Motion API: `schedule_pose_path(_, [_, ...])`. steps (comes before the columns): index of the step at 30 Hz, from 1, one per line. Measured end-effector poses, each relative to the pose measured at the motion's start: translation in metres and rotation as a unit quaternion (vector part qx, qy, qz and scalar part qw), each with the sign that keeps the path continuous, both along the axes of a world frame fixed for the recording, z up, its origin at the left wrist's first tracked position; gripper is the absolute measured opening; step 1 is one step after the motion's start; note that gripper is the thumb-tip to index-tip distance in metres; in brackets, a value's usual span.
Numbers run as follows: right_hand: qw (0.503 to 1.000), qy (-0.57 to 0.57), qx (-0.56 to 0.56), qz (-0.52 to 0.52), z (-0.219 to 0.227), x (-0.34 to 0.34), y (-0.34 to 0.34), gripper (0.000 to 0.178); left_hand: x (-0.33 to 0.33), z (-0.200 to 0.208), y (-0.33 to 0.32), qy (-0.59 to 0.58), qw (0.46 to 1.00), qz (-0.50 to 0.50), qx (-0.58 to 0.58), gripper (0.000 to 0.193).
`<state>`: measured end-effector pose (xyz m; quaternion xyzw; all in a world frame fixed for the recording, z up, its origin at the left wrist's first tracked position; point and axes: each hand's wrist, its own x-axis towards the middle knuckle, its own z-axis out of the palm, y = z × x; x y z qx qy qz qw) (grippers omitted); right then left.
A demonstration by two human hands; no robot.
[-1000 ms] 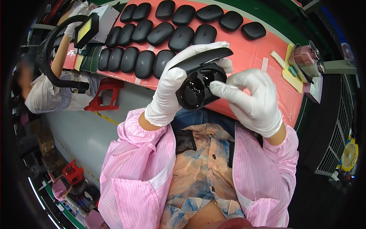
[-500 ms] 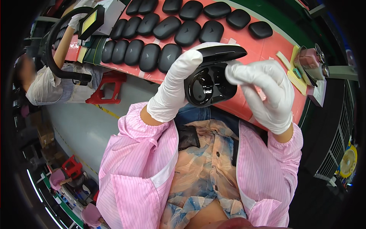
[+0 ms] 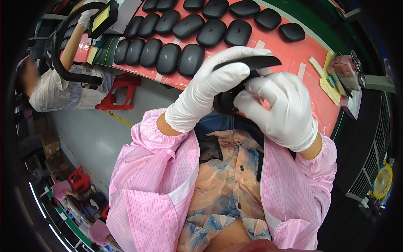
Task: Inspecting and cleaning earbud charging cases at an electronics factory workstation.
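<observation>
My left hand (image 3: 201,90), in a white glove, is closed around a glossy black earbud charging case (image 3: 226,101) with its lid (image 3: 258,62) raised. The case is tilted so its lid shows nearly edge-on, and most of its inside is hidden. Against the case's right side, the white-gloved fingers of my right hand (image 3: 283,111) are curled and pressed together. Whatever they pinch there, if anything, is hidden. Several closed black cases (image 3: 191,60) lie in rows on the red-covered table beyond my hands.
At the table's right stand a clear container (image 3: 346,69) and a yellow perforated pad (image 3: 330,90). A black flexible-arm lamp (image 3: 56,50) curves at the left. Beyond it, another person's gloved hand (image 3: 86,17) is at work. A red stool (image 3: 121,92) stands on the grey floor.
The case has turned, so its open inside, plain to see earlier, is now mostly hidden. My right hand has moved left and down, its fingers curling closer against the case.
</observation>
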<state>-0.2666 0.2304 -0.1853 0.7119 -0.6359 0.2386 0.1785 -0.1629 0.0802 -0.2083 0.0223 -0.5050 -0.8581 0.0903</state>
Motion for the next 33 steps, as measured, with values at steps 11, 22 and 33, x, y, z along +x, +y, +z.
schedule_pose_path(11, [0.978, -0.185, 0.075, 0.065, 0.004, -0.011, 0.002, 0.036, 0.004, -0.002, -0.002, -0.023, 0.997, -0.005, 0.069, 0.06])
schedule_pose_path(22, [0.995, -0.092, -0.039, 0.009, 0.015, -0.051, -0.016, 0.031, -0.003, 0.003, 0.008, -0.219, 0.914, -0.011, 0.341, 0.075])
schedule_pose_path(33, [0.994, -0.056, 0.04, -0.088, 0.013, -0.075, 0.016, 0.026, -0.003, 0.001, 0.009, -0.232, 0.899, -0.027, 0.372, 0.079])
